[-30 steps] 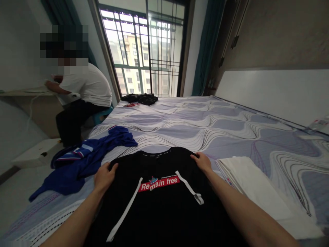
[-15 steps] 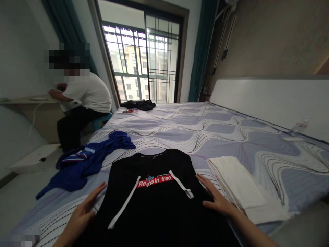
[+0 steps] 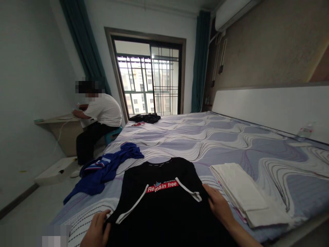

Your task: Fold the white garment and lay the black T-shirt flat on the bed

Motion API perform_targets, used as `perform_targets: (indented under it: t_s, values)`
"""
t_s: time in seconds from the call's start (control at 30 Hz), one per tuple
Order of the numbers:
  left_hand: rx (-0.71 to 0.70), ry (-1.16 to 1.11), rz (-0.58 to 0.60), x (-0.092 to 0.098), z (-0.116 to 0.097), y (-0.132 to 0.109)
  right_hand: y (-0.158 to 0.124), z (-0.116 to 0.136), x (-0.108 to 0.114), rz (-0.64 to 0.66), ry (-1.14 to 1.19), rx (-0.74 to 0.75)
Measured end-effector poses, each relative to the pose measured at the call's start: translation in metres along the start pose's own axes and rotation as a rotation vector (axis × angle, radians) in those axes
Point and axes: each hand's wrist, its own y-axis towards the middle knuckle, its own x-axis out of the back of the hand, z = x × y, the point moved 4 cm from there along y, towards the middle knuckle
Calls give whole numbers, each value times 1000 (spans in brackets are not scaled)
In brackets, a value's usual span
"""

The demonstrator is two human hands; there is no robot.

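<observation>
Black cotton fills the near edge of the bed [image 3: 231, 137]: one black T-shirt [image 3: 164, 209] lies flat, front up, collar toward the window [image 3: 150, 84], with a single red chest label and two white stripes running diagonally off it. Two bare hands frame it. The left hand [image 3: 97, 233] sits at the shirt's left edge near the bottom of the view, its fingers curled onto the hem as if pinching the cloth, though the grip itself is partly cut off by the frame. The right hand [image 3: 218, 206] lies on the shirt's right side, palm down, fingers loose and spread flat on the fabric, gripping nothing.

Four garments or piles are on the patterned purple-and-white bedspread in all. One folded white cloth [image 3: 244, 195] lies just beside the right hand, to its right. One crumpled blue garment [image 3: 108, 168] with white trim hangs over the bed's left edge, near the shirt's collar but apart from it. One dark heap of clothes [image 3: 146, 118] rests at the far corner by the window, well apart from the rest.

One other person [image 3: 99, 125] in a white top and dark trousers sits on a blue stool [image 3: 113, 133] at a wall shelf [image 3: 55, 120] to the left. Two teal curtains flank the window. One clear bottle [image 3: 304, 131] stands by the white headboard [image 3: 269, 106].
</observation>
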Motion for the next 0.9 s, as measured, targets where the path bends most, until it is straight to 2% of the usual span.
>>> perform_targets:
  t_s: [0.1, 0.23, 0.3, 0.37, 0.43, 0.5, 0.57, 0.63, 0.73, 0.83, 0.9]
  values:
    - [-20, 21, 29, 0, -3, -5, -1, 2, 0, -42, -16, 71]
    - [-48, -4, -36, 4, 1, -8, -1, -5, -2, -102, -25, 40]
    - [-98, -48, -30, 4, 5, 0, -1, -6, -3, -110, -22, 42]
    - [-100, -78, 33, 3, 7, 18, 0, -4, -4, -91, -21, 66]
    - [-85, -26, 157, -2, 2, 47, 2, -1, -4, -57, -21, 82]
    - [-115, 80, 297, -11, -12, 81, 3, 1, -3, -25, -13, 77]
    - [-159, 146, 369, -22, -28, 117, 5, 3, -1, -12, 3, 56]
    - [-177, 192, 406, -35, -40, 147, 5, 4, 1, -8, 16, 37]
    - [-152, 287, 458, -53, -45, 179, 7, 5, 2, 5, 23, 16]
    - [-86, 376, 466, -63, -41, 195, 8, 6, 2, 17, 24, -16]
    - [-46, 415, 420, -65, -41, 196, 9, 7, 3, 15, 21, -37]
